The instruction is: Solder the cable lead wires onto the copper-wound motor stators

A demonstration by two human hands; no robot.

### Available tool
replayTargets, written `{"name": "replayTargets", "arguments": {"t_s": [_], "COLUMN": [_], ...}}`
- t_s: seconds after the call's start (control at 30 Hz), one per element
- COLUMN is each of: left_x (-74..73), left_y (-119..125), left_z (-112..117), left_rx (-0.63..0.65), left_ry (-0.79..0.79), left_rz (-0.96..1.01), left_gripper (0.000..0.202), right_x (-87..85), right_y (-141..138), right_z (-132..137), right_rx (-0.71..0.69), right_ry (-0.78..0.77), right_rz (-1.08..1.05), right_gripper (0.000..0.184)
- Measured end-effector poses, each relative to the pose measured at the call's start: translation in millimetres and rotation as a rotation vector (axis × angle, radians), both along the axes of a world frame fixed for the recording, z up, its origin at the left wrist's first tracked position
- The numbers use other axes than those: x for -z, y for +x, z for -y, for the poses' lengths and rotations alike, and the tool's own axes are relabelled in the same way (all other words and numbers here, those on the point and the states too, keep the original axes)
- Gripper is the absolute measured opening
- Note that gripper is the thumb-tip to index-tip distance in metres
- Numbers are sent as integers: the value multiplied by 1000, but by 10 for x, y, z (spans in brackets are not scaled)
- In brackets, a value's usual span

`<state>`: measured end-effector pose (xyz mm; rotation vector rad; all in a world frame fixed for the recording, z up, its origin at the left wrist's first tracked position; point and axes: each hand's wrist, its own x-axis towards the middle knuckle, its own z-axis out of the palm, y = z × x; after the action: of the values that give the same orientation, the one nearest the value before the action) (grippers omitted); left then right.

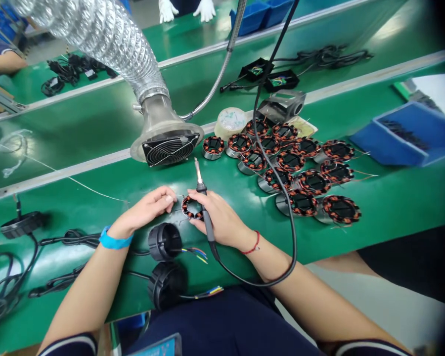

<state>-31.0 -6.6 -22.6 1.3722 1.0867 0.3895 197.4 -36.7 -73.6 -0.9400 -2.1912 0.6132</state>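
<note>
My right hand (222,217) is closed around a motor stator (187,206) with copper windings, and a soldering iron (207,222) lies in the same hand, its tip pointing up and away. Just left of the stator, my left hand (152,207) has thumb and fingers pinched together beside thin wire ends; what they hold is too small to make out. Nearer my body, a round black housing (165,241) lies on its side with coloured wires coming out. A second black housing (166,284) lies below it.
Several wound stators (291,160) crowd the bench on the right. A fume extractor (170,148) hangs ahead of my hands. The iron's black cable (292,237) loops over my right forearm. A blue bin (411,133) stands far right; black cables (3,287) lie left. Gloved hands (187,10) show across the bench.
</note>
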Motion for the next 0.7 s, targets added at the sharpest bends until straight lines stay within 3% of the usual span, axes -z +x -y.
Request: {"name": "replayTargets", "arguments": {"t_s": [0.13,0.43,0.53,0.7], "left_x": [-49,77,88,9], "left_y": [-75,159,170,81], "left_z": [14,19,43,61], "left_rx": [191,-4,-61,95], "left_ry": [8,-101,-58,2], "left_rz": [-110,76,83,-49], "left_gripper": [32,41,42,32], "right_x": [2,29,36,47], "right_y": [7,-25,-37,-44], "right_z": [-3,6,7,-6], "right_rx": [20,23,75,180], "right_ry": [-27,-12,-36,2], "right_rz": [-5,-4,12,1], "right_gripper": [52,49,53,55]}}
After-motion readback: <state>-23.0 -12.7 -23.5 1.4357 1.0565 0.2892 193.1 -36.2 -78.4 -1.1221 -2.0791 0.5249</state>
